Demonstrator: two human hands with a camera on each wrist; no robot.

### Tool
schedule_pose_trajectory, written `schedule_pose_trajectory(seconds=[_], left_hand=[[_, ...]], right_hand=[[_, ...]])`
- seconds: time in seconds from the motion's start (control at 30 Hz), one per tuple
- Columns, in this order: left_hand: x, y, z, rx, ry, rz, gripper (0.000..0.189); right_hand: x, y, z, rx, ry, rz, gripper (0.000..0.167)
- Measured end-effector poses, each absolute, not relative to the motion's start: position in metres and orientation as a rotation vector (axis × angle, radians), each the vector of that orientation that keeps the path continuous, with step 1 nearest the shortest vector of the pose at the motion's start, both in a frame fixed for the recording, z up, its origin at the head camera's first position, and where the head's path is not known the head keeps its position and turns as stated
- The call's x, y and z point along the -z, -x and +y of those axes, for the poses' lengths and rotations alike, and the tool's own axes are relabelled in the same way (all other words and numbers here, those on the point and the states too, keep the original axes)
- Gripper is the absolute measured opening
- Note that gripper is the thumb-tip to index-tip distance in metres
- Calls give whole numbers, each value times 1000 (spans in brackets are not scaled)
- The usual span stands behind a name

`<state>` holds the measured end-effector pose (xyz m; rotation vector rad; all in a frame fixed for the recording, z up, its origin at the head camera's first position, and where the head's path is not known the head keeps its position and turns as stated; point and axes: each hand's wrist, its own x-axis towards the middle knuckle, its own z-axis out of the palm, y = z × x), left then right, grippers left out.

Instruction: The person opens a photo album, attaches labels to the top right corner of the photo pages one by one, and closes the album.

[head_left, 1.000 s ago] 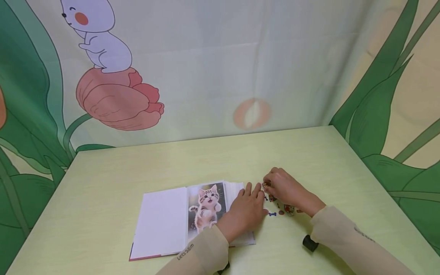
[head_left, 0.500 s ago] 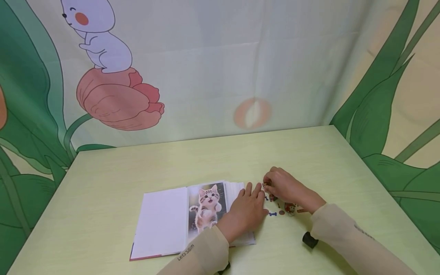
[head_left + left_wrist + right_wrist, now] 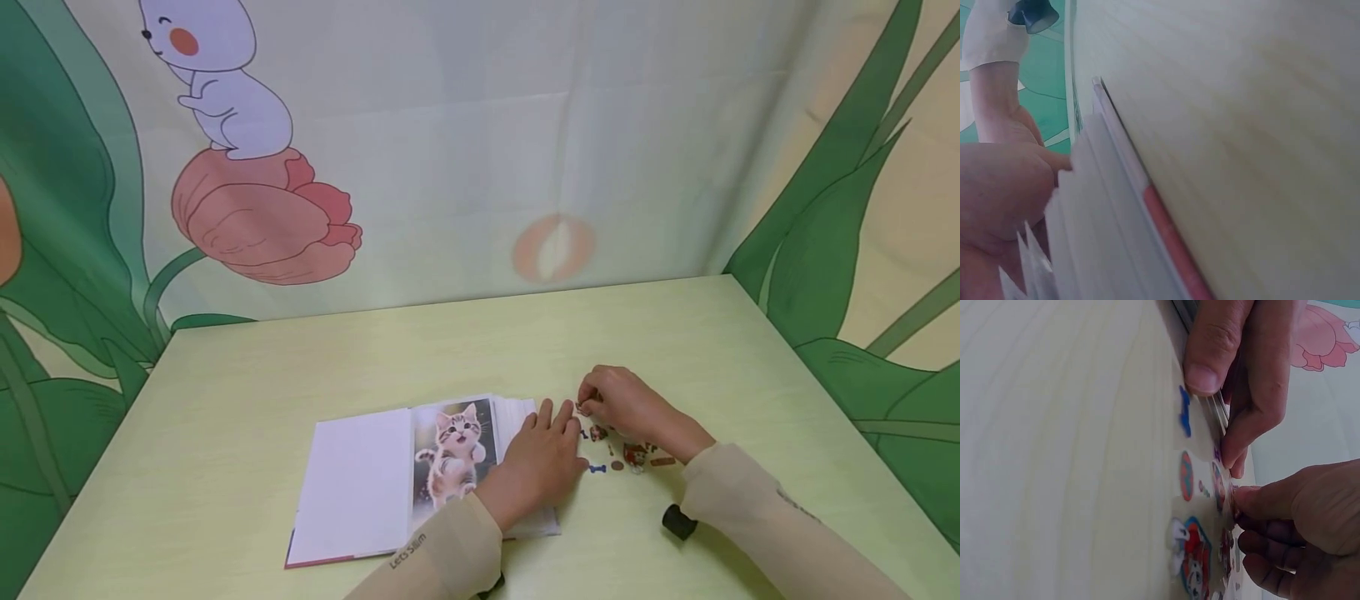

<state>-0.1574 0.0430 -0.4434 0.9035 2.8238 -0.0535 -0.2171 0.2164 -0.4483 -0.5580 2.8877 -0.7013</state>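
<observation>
My left hand (image 3: 543, 454) rests with extended fingers on the right side of an open photo album (image 3: 356, 483). Its fingertips reach past the page edge to a clear sticker sheet lying beside the album. On the sheet are a blue bone sticker (image 3: 1185, 411), a red round sticker (image 3: 1187, 475) and a cartoon dog sticker (image 3: 1196, 562). At the sheet's far end my right hand (image 3: 622, 404) pinches a small sticker (image 3: 582, 409) between thumb and forefinger, its picture mostly hidden. In the left wrist view the album's stacked pages (image 3: 1094, 206) hide the left fingertips.
A kitten photo (image 3: 453, 442) fills the album's first pocket, partly covered by the left forearm. The pale wood-grain table (image 3: 247, 383) runs back to a printed curtain (image 3: 450, 167). A black wrist device (image 3: 678, 522) sits below the right sleeve.
The sticker at my right fingertips has tipped and shows less of its picture. The right hand has shifted very slightly, uncovering more of the stickers below. My left hand stays put on the album.
</observation>
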Motion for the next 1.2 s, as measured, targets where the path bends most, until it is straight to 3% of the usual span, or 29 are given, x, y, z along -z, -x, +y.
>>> schedule_pose_trajectory(seconds=[1.2], left_hand=[[443, 157, 44, 75, -900, 2816, 61]], right_hand=[[455, 221, 238, 965, 513, 2793, 10]])
